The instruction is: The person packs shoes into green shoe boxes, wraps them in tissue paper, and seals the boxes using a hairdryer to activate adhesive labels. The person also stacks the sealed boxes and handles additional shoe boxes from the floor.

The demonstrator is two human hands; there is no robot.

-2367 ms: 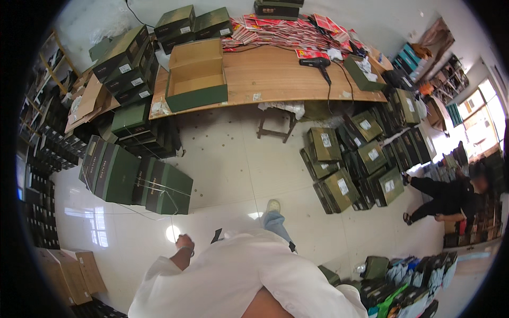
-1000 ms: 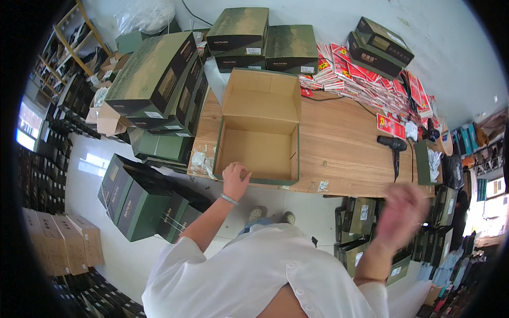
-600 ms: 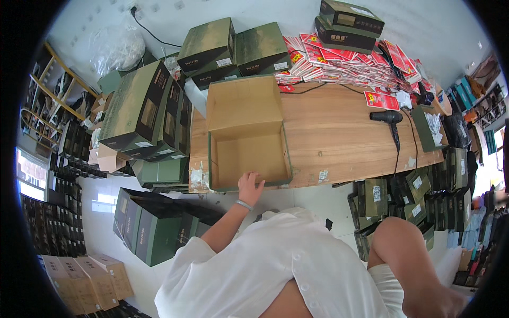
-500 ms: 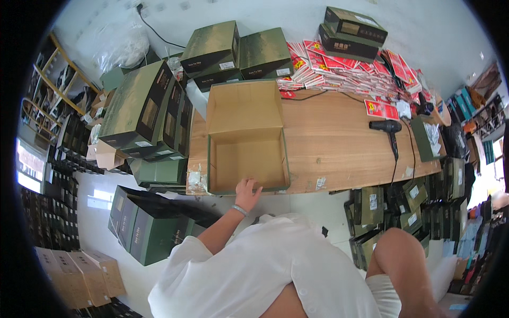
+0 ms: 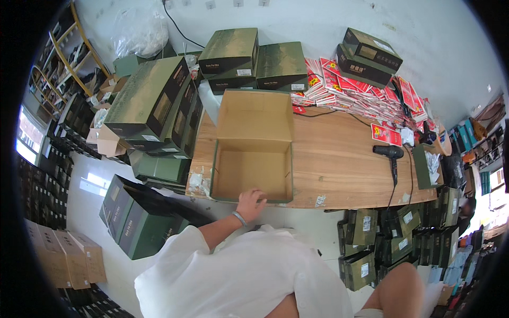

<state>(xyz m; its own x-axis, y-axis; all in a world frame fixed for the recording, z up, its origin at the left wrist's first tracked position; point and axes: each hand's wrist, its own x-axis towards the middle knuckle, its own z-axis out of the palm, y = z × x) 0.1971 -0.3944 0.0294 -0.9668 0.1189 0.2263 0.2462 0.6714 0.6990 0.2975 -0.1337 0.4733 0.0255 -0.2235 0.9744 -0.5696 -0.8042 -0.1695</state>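
Cardboard flip-lid box (image 5: 254, 169) stood open on the left part of the wooden table (image 5: 339, 164), its front wall close by the table's near edge. Left hand (image 5: 250, 205) at the front rim, about midway, fingers loosely bent, not spread wide; whether they pinched the wall I could not tell. Right hand out of view; only a bent bare arm (image 5: 400, 289) showed at lower right. I read the step as steadying the box. Done well, in my judgement, it called for light fingertips at the rim and no outward pull, since a thin cardboard wall would likely bow and the near edge left little margin for a slide. Appearance: dark green outside, plain brown inside, nothing seen within. Lid (image 5: 257, 114) tilted back from the rear wall, brown face toward me, closed green boxes (image 5: 228, 53) behind it. Corners looked square, sides uncrushed.
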